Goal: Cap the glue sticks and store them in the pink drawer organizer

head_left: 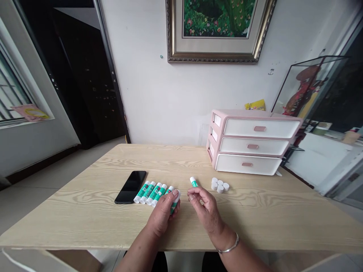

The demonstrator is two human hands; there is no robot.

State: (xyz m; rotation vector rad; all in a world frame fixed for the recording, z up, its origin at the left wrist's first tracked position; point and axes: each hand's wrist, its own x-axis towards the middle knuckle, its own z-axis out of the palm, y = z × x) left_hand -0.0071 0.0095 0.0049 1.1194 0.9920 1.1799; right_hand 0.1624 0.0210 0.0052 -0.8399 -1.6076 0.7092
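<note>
Nearest to us, at the front edge of the table (pixel 85 211), are the person's two bare hands. The left hand (pixel 162 214) is closed around a glue stick (pixel 175 199) with a green label, and its white end comes out above the fingers. The right hand (pixel 206 210), with a thin bracelet (pixel 230 247) on the wrist, is just beside it. Its thumb and first fingers are drawn together in a pinch, but we cannot tell if something small is between them or nothing. A little behind the left hand lies a row of glue sticks (pixel 151 192), side by side and touching; we count about five, each with white at both ends. To the left of the row, just beside it, a dark phone (pixel 131 186) lies flat with the screen up. Behind the right hand a single glue stick (pixel 193 182) lies alone, and further to the right four white caps (pixel 219 185) stand together in a small group, apart from any stick. As far as we can judge, the work on the sticks is about in the middle: the row is already ordered, one stick is in the hand, and one stick and the loose caps are not yet touched. Further back stands a pink drawer unit (pixel 249 145) with three closed drawers. On the wall above hangs a framed picture (pixel 218 53), and at the far right we see a glass case (pixel 309 90).
</note>
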